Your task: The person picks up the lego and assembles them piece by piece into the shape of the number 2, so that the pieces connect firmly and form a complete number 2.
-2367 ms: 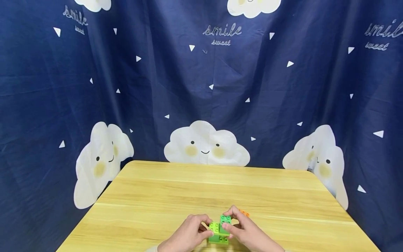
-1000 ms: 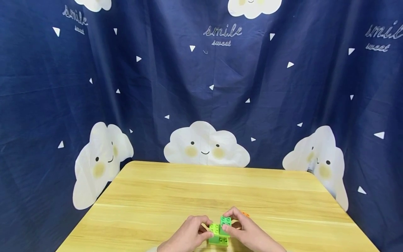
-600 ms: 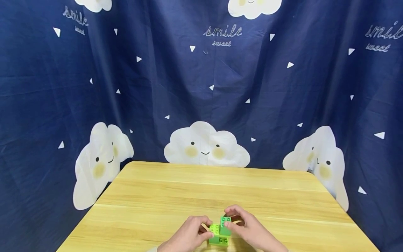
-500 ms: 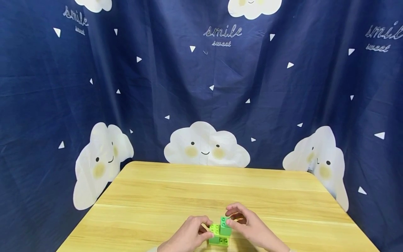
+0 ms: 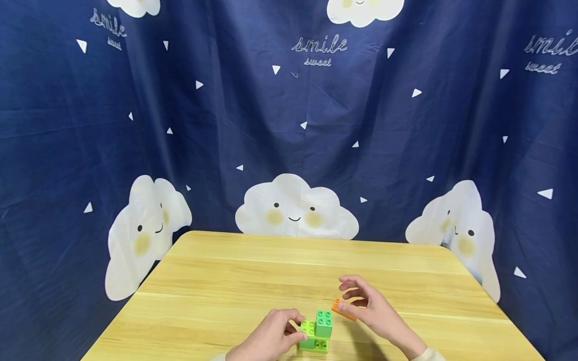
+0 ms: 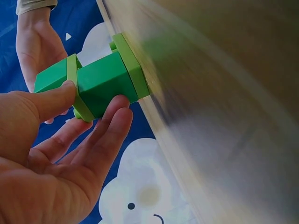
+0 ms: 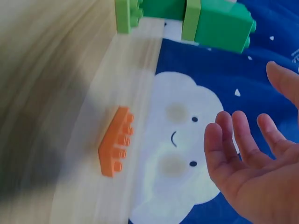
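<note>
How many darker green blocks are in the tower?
2: the top green block, and the lower green block, between the upper lime plate and the bottom lime plate. The left hand covers a bit, but none seems hidden.

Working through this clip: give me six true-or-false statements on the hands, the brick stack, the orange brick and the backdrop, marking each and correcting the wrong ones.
1. The left hand grips the brick stack. True.
2. The orange brick sits on top of the stack. False: it lies on the table, apart from the stack.
3. The right hand holds nothing. True.
4. The stack lies on its side. False: it stands upright on its lime-green bottom plate.
5. The top brick of the stack is green. True.
6. The backdrop is plain red. False: it is dark blue with white clouds.
</note>
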The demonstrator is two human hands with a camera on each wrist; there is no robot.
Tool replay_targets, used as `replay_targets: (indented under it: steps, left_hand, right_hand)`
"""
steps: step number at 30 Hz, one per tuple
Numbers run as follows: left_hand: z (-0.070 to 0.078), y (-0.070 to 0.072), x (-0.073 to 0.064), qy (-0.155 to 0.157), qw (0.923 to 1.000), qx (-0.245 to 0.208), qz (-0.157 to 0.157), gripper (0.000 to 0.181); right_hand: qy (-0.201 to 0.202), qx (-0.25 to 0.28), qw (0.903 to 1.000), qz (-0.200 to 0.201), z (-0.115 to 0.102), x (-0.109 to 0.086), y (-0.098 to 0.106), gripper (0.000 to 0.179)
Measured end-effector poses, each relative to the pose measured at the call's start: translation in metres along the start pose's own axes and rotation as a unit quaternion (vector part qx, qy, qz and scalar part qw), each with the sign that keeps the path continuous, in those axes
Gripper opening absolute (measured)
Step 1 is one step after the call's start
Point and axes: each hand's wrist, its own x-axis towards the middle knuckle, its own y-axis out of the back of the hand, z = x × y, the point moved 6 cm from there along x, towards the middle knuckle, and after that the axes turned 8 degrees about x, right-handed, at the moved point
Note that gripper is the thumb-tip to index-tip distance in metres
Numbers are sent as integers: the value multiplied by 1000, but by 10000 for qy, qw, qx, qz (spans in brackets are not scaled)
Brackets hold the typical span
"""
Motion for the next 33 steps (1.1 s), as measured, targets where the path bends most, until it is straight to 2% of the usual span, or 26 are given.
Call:
replay_targets:
  steps: [7,11,15,19,27,33]
  left_hand:
    - [1,0,-1,3,10000,87,28,21]
    - [1,0,0,29,9999,103,14,20]
    - [0,1,0,57,9999,147,6,20]
    - [-1,1,1,71,9997,217,18,20]
    - [0,2,1,54,9996,258,42,21]
    - [1,3,0,-38,9997,249,17,21]
  right_hand:
    - [-143,-309,9991,265,15,4,15,43]
    - [-60,-753,9966,323,22,6,21,42]
    - [144,-1259,9917,210,25,6,24,40]
    - [169,-1566,9875,47,31,5,25,39]
    - [72,-1835,9828,-171,44,5,24,44]
    - [-101,-1900,9813,-290,51,3,21,39]
